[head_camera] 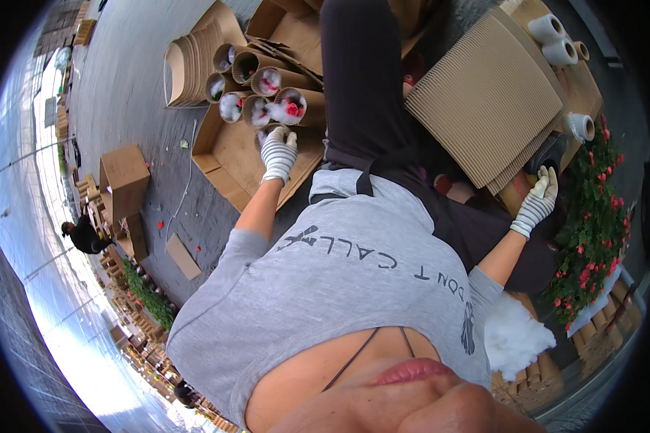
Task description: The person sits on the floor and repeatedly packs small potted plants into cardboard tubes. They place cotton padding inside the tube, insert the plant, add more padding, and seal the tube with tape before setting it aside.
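Observation:
My left hand point(280, 154), in a striped work glove, has its fingers curled at the rim of a corrugated cardboard tube point(261, 138). This tube lies in an open cardboard box point(227, 162). Beside it lie several more cardboard tubes point(311, 105), their mouths showing white fluffy filling point(260, 115) and red flowers point(294, 109). My right hand point(536, 203), gloved the same way, is by my bent leg with its fingertips at a dark round object point(547, 157). Whether they grip that object I cannot tell.
On my right are stacked corrugated sheets point(487, 97), plastic film rolls point(560, 51), red-flowered plants point(596, 233) and white fluffy filling point(514, 335). Curved cardboard sheets point(187, 70) stand behind the tubes. Far left are a carton point(124, 176) and another person point(86, 235).

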Motion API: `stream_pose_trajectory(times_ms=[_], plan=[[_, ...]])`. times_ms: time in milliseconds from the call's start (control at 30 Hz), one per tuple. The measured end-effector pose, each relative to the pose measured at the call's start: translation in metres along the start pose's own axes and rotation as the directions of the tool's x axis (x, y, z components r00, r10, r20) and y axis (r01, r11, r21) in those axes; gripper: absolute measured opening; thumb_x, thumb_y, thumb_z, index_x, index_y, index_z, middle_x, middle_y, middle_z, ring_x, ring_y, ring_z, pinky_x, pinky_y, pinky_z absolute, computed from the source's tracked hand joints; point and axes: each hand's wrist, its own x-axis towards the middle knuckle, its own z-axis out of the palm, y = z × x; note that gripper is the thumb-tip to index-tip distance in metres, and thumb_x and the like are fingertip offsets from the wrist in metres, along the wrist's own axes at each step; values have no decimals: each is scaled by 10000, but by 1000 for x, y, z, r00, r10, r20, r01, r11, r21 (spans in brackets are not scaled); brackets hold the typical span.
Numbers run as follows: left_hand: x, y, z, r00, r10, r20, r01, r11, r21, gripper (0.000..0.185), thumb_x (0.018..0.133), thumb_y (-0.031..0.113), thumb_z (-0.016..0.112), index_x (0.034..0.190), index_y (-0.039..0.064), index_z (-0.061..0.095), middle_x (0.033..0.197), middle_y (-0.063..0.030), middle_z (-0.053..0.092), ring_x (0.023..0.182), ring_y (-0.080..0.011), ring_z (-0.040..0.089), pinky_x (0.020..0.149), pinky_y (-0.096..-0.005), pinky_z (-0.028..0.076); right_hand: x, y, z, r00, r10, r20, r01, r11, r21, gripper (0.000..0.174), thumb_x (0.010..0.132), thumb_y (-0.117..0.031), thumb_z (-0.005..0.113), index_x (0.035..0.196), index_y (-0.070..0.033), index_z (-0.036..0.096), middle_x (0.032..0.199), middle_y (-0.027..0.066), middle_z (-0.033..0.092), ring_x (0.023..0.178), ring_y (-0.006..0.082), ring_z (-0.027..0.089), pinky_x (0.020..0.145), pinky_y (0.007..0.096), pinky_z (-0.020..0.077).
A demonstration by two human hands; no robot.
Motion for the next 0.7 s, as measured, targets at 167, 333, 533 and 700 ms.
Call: stream_pose_trajectory(times_ms=[167, 333, 533, 700], plan=[[5, 13, 33, 958, 169, -231, -156, 985, 76, 174, 920, 205, 681, 940, 35, 656, 881, -196, 672, 846, -389, 641, 779, -469, 515, -1, -6, 7, 998, 25, -58, -26, 1000, -16, 369, 1056, -136, 495, 1360, 66, 550, 1244, 207, 680, 1161, 269, 655, 1069, 377, 490], [6, 29, 32, 891, 448, -72, -448, 894, 19, 155, 923, 173, 691, 934, 30, 632, 880, -170, 653, 799, -333, 624, 731, -447, 501, -15, -49, 14, 994, -79, -70, 75, 996, -56, 328, 1049, -124, 513, 1311, 58, 588, 1214, 205, 697, 1115, 275, 679, 1022, 381, 527], [53, 83, -60, 775, 180, 605, -142, 984, -110, 316, 965, 266, 695, 1106, -16, 710, 959, -69, 726, 772, -141, 609, 695, -324, 521, -65, -110, 5, 907, -312, -283, 214, 920, -329, 244, 942, -38, 624, 1179, -54, 680, 1102, 111, 745, 1004, 268, 716, 922, 372, 551], [89, 189, -123, 939, 332, -87, -340, 867, -364, 279, 964, 267, 712, 1058, 7, 754, 960, -80, 757, 773, -141, 657, 640, -314, 555, -118, -128, -78, 801, -448, -397, 96, 751, -654, 260, 872, -66, 641, 1123, -23, 694, 1048, 157, 730, 971, 344, 701, 898, 426, 548]])
